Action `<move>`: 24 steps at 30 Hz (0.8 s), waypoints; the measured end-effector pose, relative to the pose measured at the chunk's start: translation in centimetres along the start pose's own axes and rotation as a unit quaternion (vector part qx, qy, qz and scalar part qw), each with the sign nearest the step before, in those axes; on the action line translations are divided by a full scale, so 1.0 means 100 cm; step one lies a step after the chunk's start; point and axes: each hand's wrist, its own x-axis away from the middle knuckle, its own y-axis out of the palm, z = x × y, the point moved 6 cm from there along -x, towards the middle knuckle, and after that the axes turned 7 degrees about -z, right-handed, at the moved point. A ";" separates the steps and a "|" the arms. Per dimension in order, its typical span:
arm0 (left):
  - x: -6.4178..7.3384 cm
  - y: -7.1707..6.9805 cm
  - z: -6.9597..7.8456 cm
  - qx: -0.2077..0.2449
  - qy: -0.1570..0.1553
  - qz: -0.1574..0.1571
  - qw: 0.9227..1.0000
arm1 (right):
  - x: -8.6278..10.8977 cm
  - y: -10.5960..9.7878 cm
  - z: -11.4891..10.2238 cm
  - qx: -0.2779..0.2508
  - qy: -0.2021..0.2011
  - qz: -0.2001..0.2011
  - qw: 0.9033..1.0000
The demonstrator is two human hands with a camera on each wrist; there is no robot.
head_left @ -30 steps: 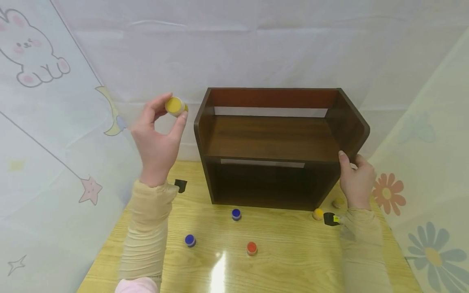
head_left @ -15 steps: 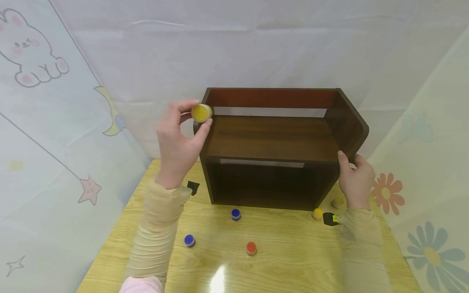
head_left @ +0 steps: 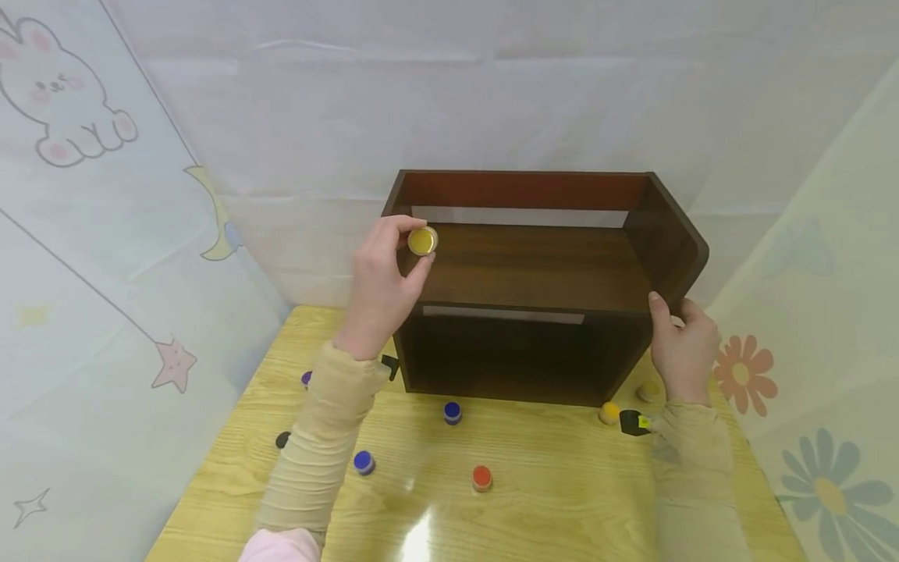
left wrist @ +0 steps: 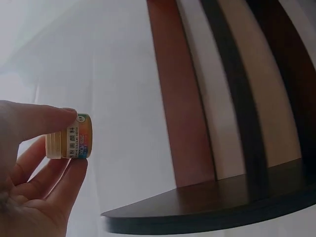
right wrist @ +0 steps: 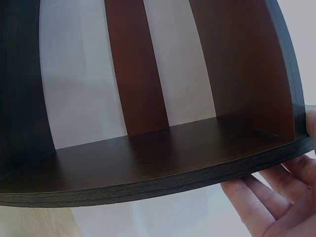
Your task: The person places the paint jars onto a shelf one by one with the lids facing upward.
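Between thumb and fingers, my left hand (head_left: 382, 289) pinches a small paint jar (head_left: 422, 241) with a yellow lid. It is in front of the upper left part of a dark brown two-tier shelf (head_left: 534, 269). In the left wrist view, the jar (left wrist: 79, 138) shows a printed label and is held apart from the shelf. My right hand (head_left: 683, 351) grips the shelf's right side panel, thumb at the front edge. The right wrist view shows its fingers (right wrist: 249, 200) beneath the shelf's edge.
On the wooden table (head_left: 548, 499) stand blue-lidded jars (head_left: 453, 413) (head_left: 364, 463), a red-lidded jar (head_left: 481, 478) and an orange-yellow-lidded jar (head_left: 609, 414). Purple (head_left: 307, 378) and black (head_left: 282, 439) lids peek out beside the left sleeve. Printed white cloth hangs around the table.
My left hand has moved right and slightly down with the yellow-lidded paint jar, from beside the shelf to in front of its upper left part. My right hand keeps its grip.
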 end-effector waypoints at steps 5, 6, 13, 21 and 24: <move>0.006 0.017 -0.008 -0.026 -0.026 -0.035 0.999 | -0.001 0.000 0.000 0.007 -0.003 0.000 1.000; 0.007 0.020 -0.010 -0.029 -0.032 -0.040 0.998 | -0.001 0.000 0.000 0.007 -0.004 0.000 1.000; 0.015 0.038 -0.027 -0.050 -0.076 -0.075 0.993 | 0.000 0.001 0.000 0.000 -0.008 0.001 1.000; 0.024 0.052 -0.038 -0.082 -0.151 -0.137 0.976 | 0.001 0.000 -0.002 0.005 -0.018 0.012 1.000; 0.024 0.054 -0.038 -0.090 -0.161 -0.148 0.972 | 0.001 0.000 -0.002 0.004 -0.017 0.013 1.000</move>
